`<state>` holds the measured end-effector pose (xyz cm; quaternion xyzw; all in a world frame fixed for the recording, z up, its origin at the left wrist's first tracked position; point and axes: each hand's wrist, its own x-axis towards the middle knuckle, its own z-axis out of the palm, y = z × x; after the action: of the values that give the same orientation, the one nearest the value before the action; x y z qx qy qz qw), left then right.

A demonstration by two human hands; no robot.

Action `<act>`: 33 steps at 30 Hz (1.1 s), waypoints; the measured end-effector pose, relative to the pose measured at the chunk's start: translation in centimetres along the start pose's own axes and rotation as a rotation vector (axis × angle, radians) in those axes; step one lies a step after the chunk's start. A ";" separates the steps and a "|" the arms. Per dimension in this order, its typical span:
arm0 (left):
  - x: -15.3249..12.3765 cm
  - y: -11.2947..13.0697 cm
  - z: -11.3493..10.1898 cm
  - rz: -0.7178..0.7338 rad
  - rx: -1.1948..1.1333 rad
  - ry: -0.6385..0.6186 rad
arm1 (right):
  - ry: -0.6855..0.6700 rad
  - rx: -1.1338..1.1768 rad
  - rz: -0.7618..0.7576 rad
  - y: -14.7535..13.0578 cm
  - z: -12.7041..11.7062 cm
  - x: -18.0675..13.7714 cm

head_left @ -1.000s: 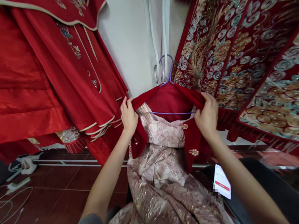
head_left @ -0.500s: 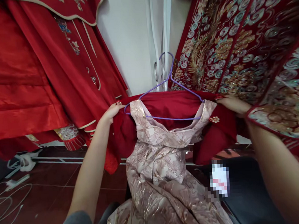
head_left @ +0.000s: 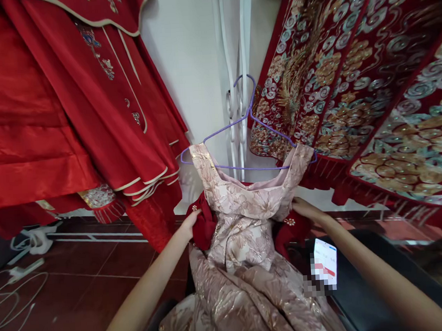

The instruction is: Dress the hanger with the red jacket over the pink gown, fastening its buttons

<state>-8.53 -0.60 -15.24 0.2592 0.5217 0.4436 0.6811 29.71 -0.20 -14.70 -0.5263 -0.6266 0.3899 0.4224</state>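
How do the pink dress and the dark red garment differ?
The pink dress hangs by its straps on the purple hanger; the dark red garment is off it, held by the left hand and right hand.
The dress is patterned with a metallic sheen; the garment is mostly plain, with flower-shaped ornaments.
The dress drapes in front; the garment is bunched, partly behind it.
Both carry floral decoration.

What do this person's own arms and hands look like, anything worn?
The left hand and right hand are ungloved. The left forearm and right forearm are bare: no sleeve, watch or bracelet visible. Rings can't be judged; fingers are partly hidden.
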 end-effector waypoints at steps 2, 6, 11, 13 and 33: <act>-0.2 0.6 -0.2 -0.027 -0.012 -0.018 | -0.026 -0.010 0.009 0.1 -1.0 -0.1; -0.4 6.1 0.6 0.328 -0.092 0.002 | 0.082 0.177 -0.005 -1.9 -3.9 0.7; -1.0 14.6 3.8 0.818 0.182 -0.120 | 0.344 0.515 -0.059 -7.3 -6.5 2.9; -1.6 16.9 5.3 0.963 0.409 -0.076 | 0.444 0.381 -0.127 -9.3 -7.0 3.6; -1.5 14.9 2.3 1.310 1.151 0.509 | 0.930 0.185 -0.264 -8.6 -5.5 4.6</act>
<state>-11.42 5.37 -1.66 0.6984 0.5455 0.4568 -0.0779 31.63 3.38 -4.24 -0.5210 -0.3957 0.1104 0.7482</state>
